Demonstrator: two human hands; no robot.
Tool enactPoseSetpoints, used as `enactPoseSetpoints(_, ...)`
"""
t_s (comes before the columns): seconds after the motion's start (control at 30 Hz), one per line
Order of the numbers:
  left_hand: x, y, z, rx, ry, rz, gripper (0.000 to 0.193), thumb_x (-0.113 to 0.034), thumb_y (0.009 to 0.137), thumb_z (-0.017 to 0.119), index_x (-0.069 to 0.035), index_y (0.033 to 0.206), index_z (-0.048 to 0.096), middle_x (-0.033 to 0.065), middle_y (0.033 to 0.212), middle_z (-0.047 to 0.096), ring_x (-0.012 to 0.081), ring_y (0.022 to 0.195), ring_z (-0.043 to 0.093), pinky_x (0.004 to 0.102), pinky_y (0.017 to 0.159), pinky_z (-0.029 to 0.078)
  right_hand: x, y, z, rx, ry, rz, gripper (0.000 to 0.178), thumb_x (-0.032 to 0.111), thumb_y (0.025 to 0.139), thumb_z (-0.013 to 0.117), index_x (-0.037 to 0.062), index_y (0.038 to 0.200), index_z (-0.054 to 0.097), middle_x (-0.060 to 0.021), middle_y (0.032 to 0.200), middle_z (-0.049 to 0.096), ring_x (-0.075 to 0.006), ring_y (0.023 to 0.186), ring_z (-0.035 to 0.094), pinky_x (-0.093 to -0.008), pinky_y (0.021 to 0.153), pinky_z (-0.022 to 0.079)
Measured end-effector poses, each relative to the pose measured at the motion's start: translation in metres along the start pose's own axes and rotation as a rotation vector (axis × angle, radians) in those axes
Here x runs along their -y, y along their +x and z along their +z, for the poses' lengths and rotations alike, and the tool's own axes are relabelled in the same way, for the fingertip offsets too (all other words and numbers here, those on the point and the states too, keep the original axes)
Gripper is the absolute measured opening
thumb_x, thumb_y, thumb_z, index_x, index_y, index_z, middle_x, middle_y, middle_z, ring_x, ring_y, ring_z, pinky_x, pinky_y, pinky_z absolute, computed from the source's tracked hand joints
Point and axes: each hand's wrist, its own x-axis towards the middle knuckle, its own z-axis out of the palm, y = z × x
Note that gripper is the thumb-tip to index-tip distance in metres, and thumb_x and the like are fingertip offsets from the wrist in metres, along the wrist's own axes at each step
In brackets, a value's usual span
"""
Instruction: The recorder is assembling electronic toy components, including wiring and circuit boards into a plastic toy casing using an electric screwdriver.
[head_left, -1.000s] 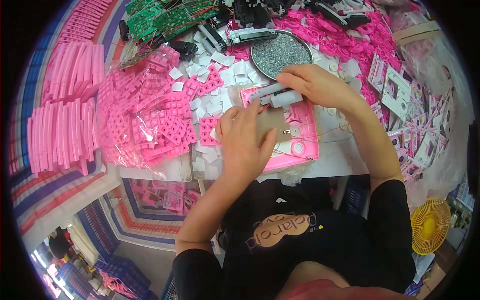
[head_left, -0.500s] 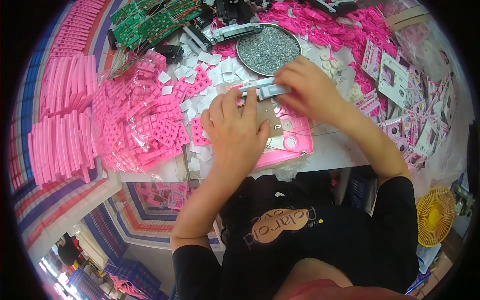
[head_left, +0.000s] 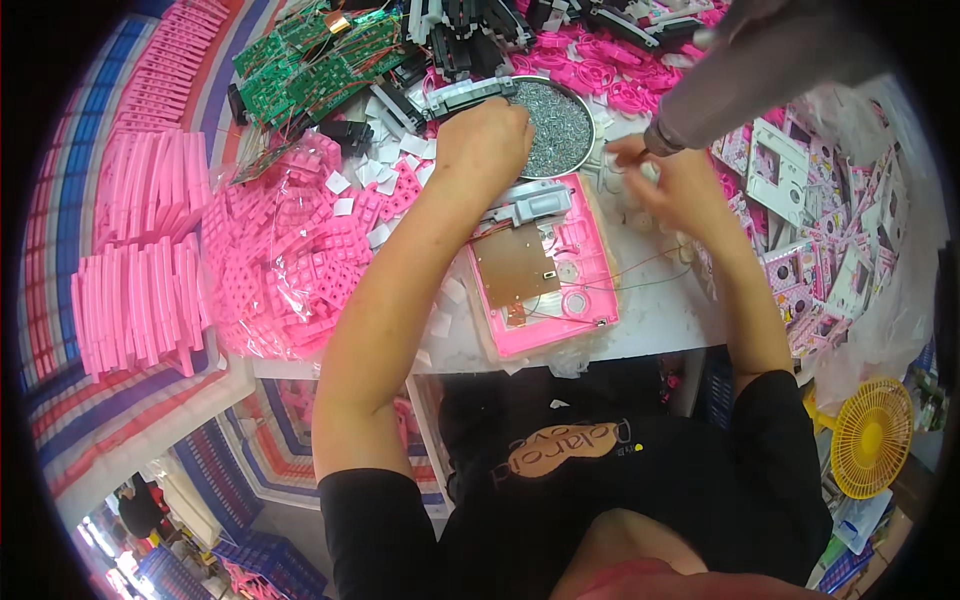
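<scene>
Left hand (head_left: pixel 487 145) is up at top centre, fingers curled down into the round screw tray (head_left: pixel 566 130), so it looks like it's pinching screws, but I can't tell for sure. Right hand (head_left: pixel 672 185) sits right of centre, fingers bent around small white bits, with the grey screwdriver (head_left: pixel 760 75) hanging just above it. The open pink case (head_left: pixel 545 270) lies mid-frame between both arms. Bag of pink keypads (head_left: pixel 280 260) sits on the left.

White table (head_left: pixel 650 335) carries pink housing (head_left: pixel 545 270), screw dish (head_left: pixel 560 125), pink parts (head_left: pixel 280 260)
</scene>
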Motion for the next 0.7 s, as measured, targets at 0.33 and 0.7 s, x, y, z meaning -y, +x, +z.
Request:
enactPoseSetpoints(0.33,-0.019,-0.037,-0.039,-0.196,-0.141,0.194,0.011,-0.019,0.086,0.067,-0.009,0.085,0.072,0.0075,0.086,0.070,0.0270,0.081,0.068,0.0440,0.076,0.046,0.073,0.074,-0.071,-0.059,1.112,-0.352,0.058,0.020,0.092,0.070,-0.0011,0.140,0.043,-0.0174,0.100,0.071,-0.0214,0.076,0.070,-0.0339,0.069,0.056)
enactPoseSetpoints(0.7,-0.054,-0.105,-0.032,-0.310,-0.531,0.058,0.006,-0.013,0.082,0.075,-0.011,0.087,0.072,0.0007,0.079,0.069,0.0196,0.076,0.064,0.0397,0.084,0.035,0.105,0.019,-0.009,-0.123,1.292,-0.631,0.013,0.015,0.099,0.057,0.0078,0.106,0.050,-0.0011,0.060,0.048,-0.0095,0.052,0.043,-0.0299,0.055,0.038)
